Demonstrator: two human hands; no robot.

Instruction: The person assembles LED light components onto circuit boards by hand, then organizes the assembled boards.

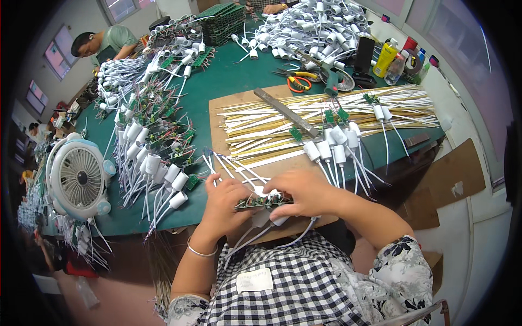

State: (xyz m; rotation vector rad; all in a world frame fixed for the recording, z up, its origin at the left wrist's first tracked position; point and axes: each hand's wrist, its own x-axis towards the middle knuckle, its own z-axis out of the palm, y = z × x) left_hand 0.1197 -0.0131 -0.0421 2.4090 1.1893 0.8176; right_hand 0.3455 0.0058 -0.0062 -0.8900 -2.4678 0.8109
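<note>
Close to my body, a green circuit board (249, 205) with small parts is held level between my hands. My left hand (224, 204) grips its left end, with the thumb toward me. My right hand (307, 193) curls over the other end, its fingertips at a white piece (260, 190) on the board's far side. What exactly those fingertips pinch is partly hidden. White cables (239, 167) run from beyond the board, and another white cable (298, 239) loops below it above my checked apron. A brown board (222, 142) lies under this work.
Beyond my hands lie white and yellow strips (261, 127) under a metal bar (285, 111). White lamp-holder-like cylinders with cables and boards (338, 136) sit right; more are heaped left (157, 168). A fan (81, 176) stands left. Pliers (298, 83) and bottles (386, 57) are farther back.
</note>
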